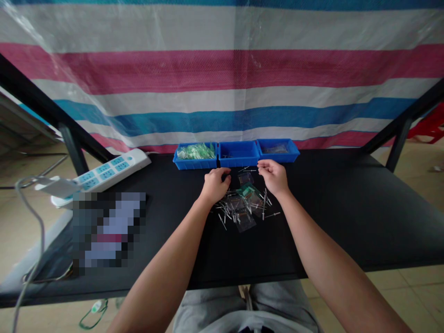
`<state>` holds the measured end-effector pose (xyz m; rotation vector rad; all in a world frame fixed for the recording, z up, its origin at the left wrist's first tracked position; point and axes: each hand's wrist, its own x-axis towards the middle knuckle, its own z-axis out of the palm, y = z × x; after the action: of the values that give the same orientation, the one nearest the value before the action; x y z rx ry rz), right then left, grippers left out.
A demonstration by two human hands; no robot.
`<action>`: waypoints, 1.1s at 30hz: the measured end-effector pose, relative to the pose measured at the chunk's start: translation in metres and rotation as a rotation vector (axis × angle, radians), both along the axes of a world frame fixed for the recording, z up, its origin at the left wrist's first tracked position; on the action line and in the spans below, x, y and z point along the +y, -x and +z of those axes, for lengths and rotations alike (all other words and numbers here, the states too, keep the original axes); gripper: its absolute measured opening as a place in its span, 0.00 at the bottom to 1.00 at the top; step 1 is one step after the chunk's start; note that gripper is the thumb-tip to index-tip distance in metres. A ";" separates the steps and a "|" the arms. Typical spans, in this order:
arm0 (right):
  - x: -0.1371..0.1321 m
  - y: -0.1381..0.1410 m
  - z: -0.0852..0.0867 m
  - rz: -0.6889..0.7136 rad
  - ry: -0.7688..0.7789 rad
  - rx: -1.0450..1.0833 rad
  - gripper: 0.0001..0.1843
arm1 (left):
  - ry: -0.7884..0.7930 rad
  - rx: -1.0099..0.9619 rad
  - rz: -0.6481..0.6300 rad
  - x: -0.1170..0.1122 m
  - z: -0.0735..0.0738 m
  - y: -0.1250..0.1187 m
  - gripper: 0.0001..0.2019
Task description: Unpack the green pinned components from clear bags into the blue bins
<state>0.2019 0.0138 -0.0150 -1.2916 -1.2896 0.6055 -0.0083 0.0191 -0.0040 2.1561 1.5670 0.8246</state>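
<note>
**Left hand (214, 185) and right hand (273, 176) bunched over a heap of metal pins (239, 206)**

The person sits at a black table (347, 231) with both forearms reaching forward. Neither hand is spread wide. The left hand lies palm down with its fingers curled under, at the top edge of the heap. The right hand is drawn narrow, its fingertips (261, 164) gathered in a loose pinch just above the heap. The fingers hide whatever might be between them, so I cannot tell whether either hand holds anything.

The thin pins lie scattered in the middle of the table, mixed with small clear plastic bags (244, 221). One of the bags (245, 178) sits at the far side of the heap, between the two hands. A few pins lie just beside the right hand.

Three blue plastic bins (236, 154) stand side by side along the far edge of the table, just beyond the hands. The left bin holds a bundle of green-tinted bags (196, 151), and the right bin holds a clear bag (275, 149).

A white power strip (104, 173) with blue panels lies at the left end of the table, beside a pixelated patch (107, 229). A striped tarp (222, 69) hangs behind.
</note>
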 end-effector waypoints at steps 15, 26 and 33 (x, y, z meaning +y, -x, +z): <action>-0.004 0.010 0.000 0.232 0.016 -0.535 0.14 | -0.014 0.131 -0.087 -0.004 0.000 -0.003 0.13; 0.004 0.004 -0.007 -0.038 0.054 -0.732 0.12 | -0.005 0.133 -0.087 -0.005 0.002 -0.005 0.12; 0.003 0.009 -0.003 -0.065 0.139 -0.771 0.11 | -0.004 0.089 -0.086 -0.005 0.001 -0.004 0.11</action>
<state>0.1928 0.0166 -0.0181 -1.7629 -1.8333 0.1352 -0.0040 0.0141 -0.0032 2.2746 1.5030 0.7141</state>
